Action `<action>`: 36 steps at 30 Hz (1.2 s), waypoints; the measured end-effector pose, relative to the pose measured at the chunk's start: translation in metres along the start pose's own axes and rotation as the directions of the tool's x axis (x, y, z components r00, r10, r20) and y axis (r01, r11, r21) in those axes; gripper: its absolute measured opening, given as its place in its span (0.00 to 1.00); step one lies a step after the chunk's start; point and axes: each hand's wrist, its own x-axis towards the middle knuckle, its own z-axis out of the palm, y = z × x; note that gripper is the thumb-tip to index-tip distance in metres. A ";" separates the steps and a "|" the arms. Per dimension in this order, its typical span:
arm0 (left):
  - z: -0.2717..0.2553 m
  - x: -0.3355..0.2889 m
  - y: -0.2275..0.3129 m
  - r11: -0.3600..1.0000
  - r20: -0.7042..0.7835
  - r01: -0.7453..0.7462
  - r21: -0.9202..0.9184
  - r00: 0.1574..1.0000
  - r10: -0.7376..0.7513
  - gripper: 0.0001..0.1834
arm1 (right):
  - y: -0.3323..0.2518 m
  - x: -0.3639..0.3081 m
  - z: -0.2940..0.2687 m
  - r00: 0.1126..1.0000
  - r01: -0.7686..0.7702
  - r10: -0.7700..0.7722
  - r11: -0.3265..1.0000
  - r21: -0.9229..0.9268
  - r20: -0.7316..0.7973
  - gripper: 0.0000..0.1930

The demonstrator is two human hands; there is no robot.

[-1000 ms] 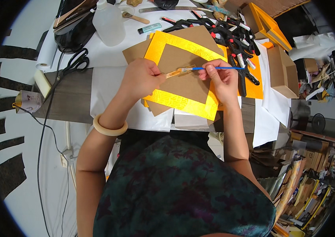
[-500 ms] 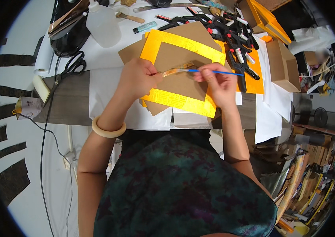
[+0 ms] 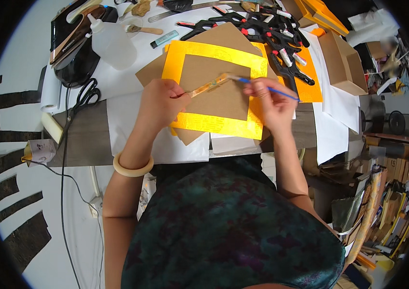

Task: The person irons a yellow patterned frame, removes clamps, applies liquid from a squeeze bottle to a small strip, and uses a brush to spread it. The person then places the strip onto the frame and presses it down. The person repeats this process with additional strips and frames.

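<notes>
A narrow orange-smeared strip (image 3: 209, 85) is held over the brown middle of a yellow frame (image 3: 204, 123), its near end pinched between the fingers of the left hand (image 3: 162, 105). The right hand (image 3: 273, 105) has its fingers clamped on a blue brush (image 3: 282, 93) — earlier its tip lay partway along the strip, now at the far end, the handle slanting more steeply. Black clamps (image 3: 286, 71) lie beyond on the desk (image 3: 88, 137).
</notes>
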 end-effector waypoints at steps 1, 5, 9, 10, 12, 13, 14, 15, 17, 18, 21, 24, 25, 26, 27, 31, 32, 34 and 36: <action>0.000 -0.001 0.003 1.000 -0.007 0.007 0.005 1.000 -0.007 0.09 | -0.002 -0.004 0.009 0.999 0.039 -0.039 0.999 0.010 0.037 0.06; 0.002 -0.001 -0.002 0.999 -0.013 -0.001 -0.034 1.000 0.001 0.08 | 0.002 -0.002 0.000 0.992 -0.070 0.078 0.995 0.075 -0.103 0.05; 0.002 -0.002 0.000 0.999 -0.015 -0.001 -0.035 1.000 0.000 0.08 | -0.007 -0.009 0.013 0.979 0.172 -0.157 0.979 -0.111 0.130 0.06; 0.002 -0.003 0.005 1.000 -0.016 0.016 -0.022 1.000 -0.016 0.08 | -0.005 -0.010 0.010 0.991 0.114 -0.108 0.991 -0.075 0.081 0.06; 0.000 -0.005 0.008 0.999 -0.022 0.042 -0.031 0.999 -0.043 0.08 | -0.002 -0.007 0.006 1.000 0.007 -0.007 1.000 0.011 0.005 0.05; 0.000 -0.006 0.008 0.997 -0.020 0.049 -0.051 0.999 -0.051 0.09 | -0.001 -0.006 0.004 0.998 -0.044 0.046 0.997 0.057 -0.030 0.05; 0.001 -0.006 0.008 0.996 -0.017 0.055 -0.069 0.998 -0.056 0.09 | -0.007 -0.006 -0.001 0.990 -0.065 0.066 0.998 0.012 -0.123 0.04; 0.001 -0.005 0.006 0.997 -0.024 0.040 -0.062 0.999 -0.041 0.09 | -0.006 -0.007 0.002 0.999 0.014 -0.016 0.999 -0.041 -0.043 0.05; 0.002 -0.003 0.003 0.999 -0.036 0.010 -0.048 0.999 -0.011 0.09 | -0.005 -0.010 0.016 0.978 0.181 -0.165 0.975 -0.126 0.125 0.05; 0.002 -0.003 0.004 0.999 -0.036 0.017 -0.044 0.999 -0.019 0.09 | -0.015 -0.012 0.023 0.968 0.127 -0.080 0.974 -0.188 0.240 0.07; 0.000 -0.005 0.007 0.998 -0.033 0.039 -0.052 0.999 -0.041 0.10 | -0.007 -0.008 0.002 0.999 -0.052 0.052 0.998 -0.036 0.015 0.07; 0.001 -0.003 0.007 0.997 -0.020 0.038 -0.069 0.999 -0.039 0.10 | -0.010 -0.010 -0.001 1.000 0.021 -0.020 0.995 -0.096 0.010 0.07; 0.002 -0.002 0.003 0.998 -0.031 0.027 -0.056 0.999 -0.028 0.10 | -0.010 -0.013 0.008 0.989 0.105 -0.094 0.990 -0.098 0.110 0.07; 0.003 -0.002 0.000 0.999 -0.044 0.017 -0.042 0.999 -0.019 0.10 | -0.022 -0.012 0.019 0.972 0.179 -0.150 0.970 -0.162 0.180 0.05; 0.003 -0.002 -0.001 0.999 -0.047 0.012 -0.042 0.999 -0.014 0.10 | -0.018 -0.012 0.015 0.991 0.085 -0.073 0.990 -0.108 0.108 0.05; 0.001 -0.004 0.004 0.998 -0.037 0.026 -0.054 0.999 -0.028 0.10 | -0.015 -0.010 0.002 0.999 -0.036 0.033 0.998 -0.054 -0.040 0.05; 0.001 -0.005 0.007 0.998 -0.021 0.034 -0.058 0.999 -0.035 0.10 | -0.016 -0.011 0.008 0.998 0.045 -0.041 0.993 -0.106 0.041 0.05; 0.003 -0.002 0.002 0.999 -0.026 0.009 -0.051 1.000 -0.010 0.10 | -0.028 -0.010 0.024 0.972 0.184 -0.150 0.964 -0.190 0.179 0.04; 0.002 -0.004 0.002 0.999 -0.036 -0.002 -0.049 0.999 0.000 0.10 | -0.012 -0.010 0.023 0.993 0.013 0.000 0.993 -0.114 0.115 0.06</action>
